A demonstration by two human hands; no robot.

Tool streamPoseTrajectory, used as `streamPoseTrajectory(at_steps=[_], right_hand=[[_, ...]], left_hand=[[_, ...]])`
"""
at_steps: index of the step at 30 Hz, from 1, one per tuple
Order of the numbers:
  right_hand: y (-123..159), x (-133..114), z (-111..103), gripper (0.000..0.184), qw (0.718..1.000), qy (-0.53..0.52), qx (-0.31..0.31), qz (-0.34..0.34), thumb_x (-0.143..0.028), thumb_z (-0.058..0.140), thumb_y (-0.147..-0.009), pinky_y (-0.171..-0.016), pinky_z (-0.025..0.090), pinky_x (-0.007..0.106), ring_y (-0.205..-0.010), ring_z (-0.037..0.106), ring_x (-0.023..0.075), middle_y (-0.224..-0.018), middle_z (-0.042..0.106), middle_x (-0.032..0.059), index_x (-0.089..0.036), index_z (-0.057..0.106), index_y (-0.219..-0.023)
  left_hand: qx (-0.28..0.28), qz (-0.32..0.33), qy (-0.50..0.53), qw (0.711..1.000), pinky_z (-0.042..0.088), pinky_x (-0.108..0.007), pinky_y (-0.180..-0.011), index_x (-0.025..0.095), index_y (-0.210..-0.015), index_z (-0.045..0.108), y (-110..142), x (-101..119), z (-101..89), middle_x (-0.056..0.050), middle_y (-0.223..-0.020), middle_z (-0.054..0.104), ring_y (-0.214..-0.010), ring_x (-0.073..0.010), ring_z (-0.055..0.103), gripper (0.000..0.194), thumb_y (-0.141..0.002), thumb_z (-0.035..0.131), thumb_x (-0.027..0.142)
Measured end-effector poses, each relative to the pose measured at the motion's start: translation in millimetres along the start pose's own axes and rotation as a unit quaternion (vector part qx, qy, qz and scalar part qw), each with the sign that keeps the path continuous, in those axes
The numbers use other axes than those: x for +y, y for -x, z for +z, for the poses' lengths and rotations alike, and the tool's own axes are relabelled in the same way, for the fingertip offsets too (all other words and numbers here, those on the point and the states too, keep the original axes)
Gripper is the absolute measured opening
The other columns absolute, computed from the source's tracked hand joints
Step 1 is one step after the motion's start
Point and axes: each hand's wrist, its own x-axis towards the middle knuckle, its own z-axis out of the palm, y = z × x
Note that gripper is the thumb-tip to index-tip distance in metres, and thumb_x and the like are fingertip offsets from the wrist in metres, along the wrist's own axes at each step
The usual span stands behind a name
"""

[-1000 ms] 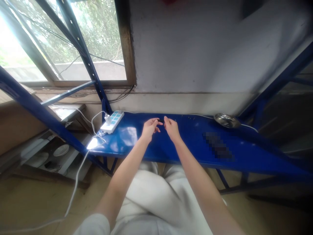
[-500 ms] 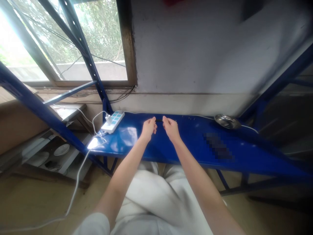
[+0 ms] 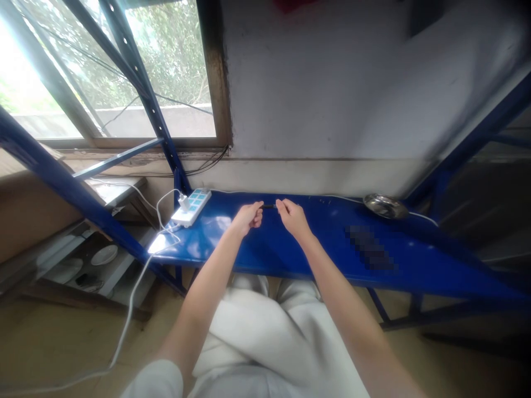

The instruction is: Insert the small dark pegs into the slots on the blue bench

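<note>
A thin black pen-like rod [image 3: 269, 207] spans the gap between my two hands, level above the blue table [image 3: 286, 249]. My left hand [image 3: 249, 216] has its fingers curled and pinches the rod's left end. At the other end, my right hand [image 3: 292, 215] pinches with thumb and fingertips. A small pale bit shows where the rod meets the right fingertips. Both ends are hidden by my fingers, so its exact kind is unclear. Some tiny slender pieces [image 3: 326, 200] lie on the table behind my right hand.
A white power strip [image 3: 192, 207] with a plugged-in charger sits at the table's left end, its cable [image 3: 131, 309] hanging to the floor. At the right are a shiny metal dish [image 3: 385, 205] and a dark pixelated object [image 3: 370, 249]. Blue frame posts [image 3: 160, 119] rise at the sides.
My left hand has shifted slightly left and turned, its fingers curling tighter. More of the black rod shows between the hands. My right hand stays almost in place.
</note>
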Motion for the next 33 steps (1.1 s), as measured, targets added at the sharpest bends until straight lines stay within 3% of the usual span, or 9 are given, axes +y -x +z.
streamPoseTrajectory(at_steps=[4,8,15,22,25,30,33], right_hand=[[-3.3,7.9,-6.9,0.032,0.999,-0.002,-0.034,-0.021,-0.048,0.038,-0.084,-0.058,0.036,0.025,-0.058,0.046,0.0124,-0.067,0.054,0.0001,-0.02,0.05,-0.076],[-6.1,17.4,-8.8,0.023,0.998,-0.018,-0.051,-0.036,-0.041,0.045,-0.082,-0.064,0.042,0.027,-0.065,0.052,0.0129,-0.083,0.06,0.0029,-0.02,0.053,-0.089],[-4.0,20.9,-6.6,0.026,0.996,-0.04,-0.059,-0.051,-0.038,0.048,-0.081,-0.064,0.045,0.029,-0.065,0.055,0.0135,-0.083,0.063,0.0042,-0.02,0.058,-0.097],[-2.9,25.8,-7.3,0.025,0.998,-0.009,-0.04,-0.057,-0.037,0.049,-0.08,-0.066,0.046,0.03,-0.068,0.056,0.0151,-0.086,0.063,0.006,-0.019,0.062,-0.092],[-4.7,31.2,-9.2,0.021,0.998,0.015,-0.026,-0.064,-0.037,0.051,-0.078,-0.066,0.045,0.03,-0.066,0.054,0.0139,-0.084,0.061,0.0052,-0.019,0.062,-0.084],[-6.8,44.7,-18.6,0.022,0.999,0.02,0.04,0.016,-0.037,0.053,-0.076,-0.066,0.045,0.03,-0.065,0.052,0.0141,-0.076,0.058,0.0041,-0.017,0.06,-0.079],[-6.8,55.4,-25.9,0.024,0.995,-0.02,0.069,0.068,-0.038,0.056,-0.073,-0.066,0.046,0.03,-0.064,0.053,0.0141,-0.072,0.06,0.0035,-0.016,0.06,-0.082]], left_hand=[[0.025,0.043,-0.054,0.997,0.029,-0.018,-0.037,0.015,-0.06,0.046,2.2,2.7,-4.6,0.003,-0.045,0.043,-0.036,-0.0046,0.038,0.031,-0.078,0.057,0.038],[0.038,0.125,-0.113,0.985,0.03,-0.017,-0.037,0.012,-0.074,0.056,5.0,2.5,-3.8,-0.002,-0.062,0.058,-0.038,-0.0046,0.046,0.028,-0.078,0.056,0.04],[0.036,0.184,-0.089,0.978,0.033,-0.016,-0.04,0.012,-0.09,0.059,1.2,-5.3,3.5,-0.004,-0.073,0.062,-0.042,-0.0035,0.048,0.026,-0.074,0.061,0.033],[0.027,0.197,-0.096,0.975,0.033,-0.016,-0.041,0.012,-0.081,0.061,-2.1,-5.7,14.1,-0.002,-0.07,0.061,-0.044,-0.003,0.047,0.02,-0.071,0.064,0.029],[0.052,0.209,-0.108,0.971,0.032,-0.016,-0.041,0.013,-0.073,0.059,-6.0,2.0,21.9,0.0,-0.064,0.058,-0.042,-0.0029,0.045,0.018,-0.07,0.065,0.03],[0.15,0.25,-0.097,0.952,0.034,-0.016,-0.041,0.014,-0.072,0.057,-26.7,10.7,34.9,0.002,-0.062,0.056,-0.039,-0.002,0.04,0.02,-0.071,0.064,0.033],[0.111,0.239,-0.154,0.952,0.036,-0.017,-0.042,0.013,-0.07,0.058,-42.7,0.0,44.7,0.001,-0.062,0.057,-0.04,-0.0034,0.043,0.019,-0.068,0.067,0.03]])
